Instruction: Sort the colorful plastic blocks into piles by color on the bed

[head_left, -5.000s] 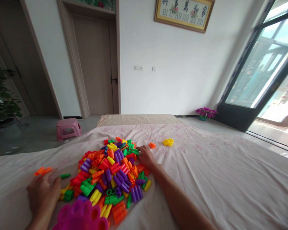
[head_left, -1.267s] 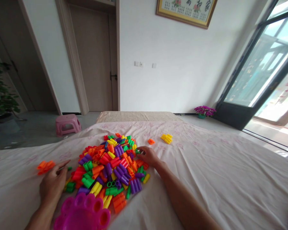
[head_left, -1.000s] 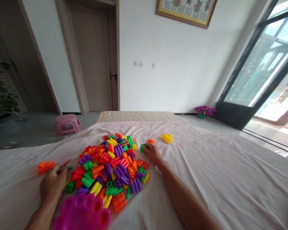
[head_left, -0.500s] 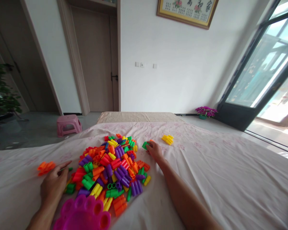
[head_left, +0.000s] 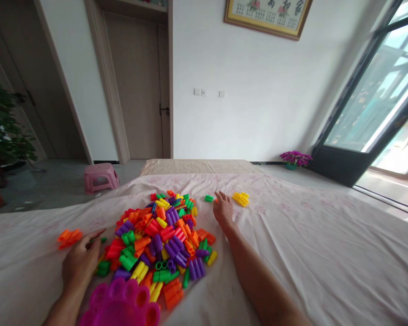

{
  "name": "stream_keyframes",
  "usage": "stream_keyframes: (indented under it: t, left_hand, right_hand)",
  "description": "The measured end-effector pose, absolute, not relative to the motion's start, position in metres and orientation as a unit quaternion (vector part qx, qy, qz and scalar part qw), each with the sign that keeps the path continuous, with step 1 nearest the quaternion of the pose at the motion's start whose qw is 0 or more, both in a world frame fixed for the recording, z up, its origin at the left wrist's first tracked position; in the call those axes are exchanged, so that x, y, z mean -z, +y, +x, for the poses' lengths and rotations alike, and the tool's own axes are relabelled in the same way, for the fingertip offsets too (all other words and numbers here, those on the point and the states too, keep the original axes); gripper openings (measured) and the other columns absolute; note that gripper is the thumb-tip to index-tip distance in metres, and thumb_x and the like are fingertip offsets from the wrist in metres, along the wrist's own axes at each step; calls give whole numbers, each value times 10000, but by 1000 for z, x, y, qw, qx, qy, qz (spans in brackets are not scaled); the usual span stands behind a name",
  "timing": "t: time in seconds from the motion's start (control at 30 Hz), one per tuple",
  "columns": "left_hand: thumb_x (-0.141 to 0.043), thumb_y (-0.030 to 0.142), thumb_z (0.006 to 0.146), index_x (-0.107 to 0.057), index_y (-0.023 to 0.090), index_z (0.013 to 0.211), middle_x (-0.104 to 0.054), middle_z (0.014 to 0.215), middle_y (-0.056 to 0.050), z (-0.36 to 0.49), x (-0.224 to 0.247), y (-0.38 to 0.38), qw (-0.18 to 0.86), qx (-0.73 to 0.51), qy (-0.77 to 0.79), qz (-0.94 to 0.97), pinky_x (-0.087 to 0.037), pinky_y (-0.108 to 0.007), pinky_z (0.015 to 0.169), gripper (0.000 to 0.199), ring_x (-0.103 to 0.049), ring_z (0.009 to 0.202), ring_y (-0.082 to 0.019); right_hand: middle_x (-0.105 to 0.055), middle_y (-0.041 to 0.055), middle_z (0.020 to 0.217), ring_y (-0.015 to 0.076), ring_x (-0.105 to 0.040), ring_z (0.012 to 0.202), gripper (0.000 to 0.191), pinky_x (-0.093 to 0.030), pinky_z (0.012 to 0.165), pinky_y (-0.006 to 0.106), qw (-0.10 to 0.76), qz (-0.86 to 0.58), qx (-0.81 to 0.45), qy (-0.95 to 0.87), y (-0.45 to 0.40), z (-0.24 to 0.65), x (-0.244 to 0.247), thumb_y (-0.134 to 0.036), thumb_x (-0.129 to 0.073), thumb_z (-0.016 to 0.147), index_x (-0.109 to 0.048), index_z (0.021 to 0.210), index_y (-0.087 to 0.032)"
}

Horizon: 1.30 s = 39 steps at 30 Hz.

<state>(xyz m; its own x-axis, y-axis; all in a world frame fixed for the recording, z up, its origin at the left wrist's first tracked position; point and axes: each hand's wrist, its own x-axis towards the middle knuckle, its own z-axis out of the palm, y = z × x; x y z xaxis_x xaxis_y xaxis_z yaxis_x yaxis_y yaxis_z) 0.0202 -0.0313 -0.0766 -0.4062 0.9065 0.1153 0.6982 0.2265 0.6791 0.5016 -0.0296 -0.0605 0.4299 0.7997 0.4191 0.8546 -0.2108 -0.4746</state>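
Note:
A heap of bullet-shaped plastic building blocks (head_left: 166, 235) in purple, orange, red, green and yellow lies on the cloth. My left hand (head_left: 81, 262) is closed at the heap's left side, with the green end of a small block (head_left: 104, 240) showing at its fingertips. An orange block cluster (head_left: 70, 237) rests just beyond that hand. My right hand (head_left: 223, 209) reaches past the heap, fingers apart, over an orange block (head_left: 216, 200) it mostly hides. Close to its fingertips lies a green block (head_left: 209, 198); to its right sits a yellow block cluster (head_left: 240, 198).
A magenta scalloped plastic container (head_left: 122, 303) stands at the near edge of the heap. The pale flowered cloth (head_left: 309, 244) has creases. Beyond it are a pink stool (head_left: 101, 178), a potted magenta flower (head_left: 295, 158) and a leafy plant (head_left: 7, 127).
My right hand has let go of the green block, which now lies on the cloth, and its fingers have spread. My left hand keeps its place. The view has shifted slightly.

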Motion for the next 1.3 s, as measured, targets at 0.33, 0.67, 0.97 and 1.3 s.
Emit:
stream_keyframes:
  t: [0.33,0.67,0.97,1.3]
  left_hand:
    - [-463,521,927,-756,259,1252,-773,1088,-107,21,79,-31,172,-355,757,520,-526,-419,848,511,-700,993,-318]
    - [-471,516,920,-762,252,1213,-778,1177,-130,16,84,-29,183,-367,750,519,-532,-458,907,490,-703,1091,-352]
    - [-500,482,909,-772,262,1166,-787,1210,-111,20,81,-31,184,-392,743,511,-535,-454,955,434,-707,1137,-337]
    - [-510,482,916,-775,268,1164,-785,1219,-120,21,79,-31,196,-393,744,503,-536,-464,941,421,-702,1146,-345]
  right_hand:
    - [-727,82,1323,267,-611,1252,311,-420,1048,365,207,-791,-8,-576,-48,495,50,-207,-552,971,-802,1151,-248]
    - [-735,72,1349,251,-623,1289,374,-418,1123,360,281,-658,-51,-697,-23,447,42,-245,-660,979,-707,1350,-232]
    - [-736,93,1284,236,-696,1136,445,-495,919,293,254,-710,-56,-654,-7,438,42,-317,-704,939,-683,1374,-226]
    - [-725,124,1340,250,-683,1217,484,-495,959,282,263,-819,-3,-510,0,513,39,-187,-650,924,-666,1408,-195]
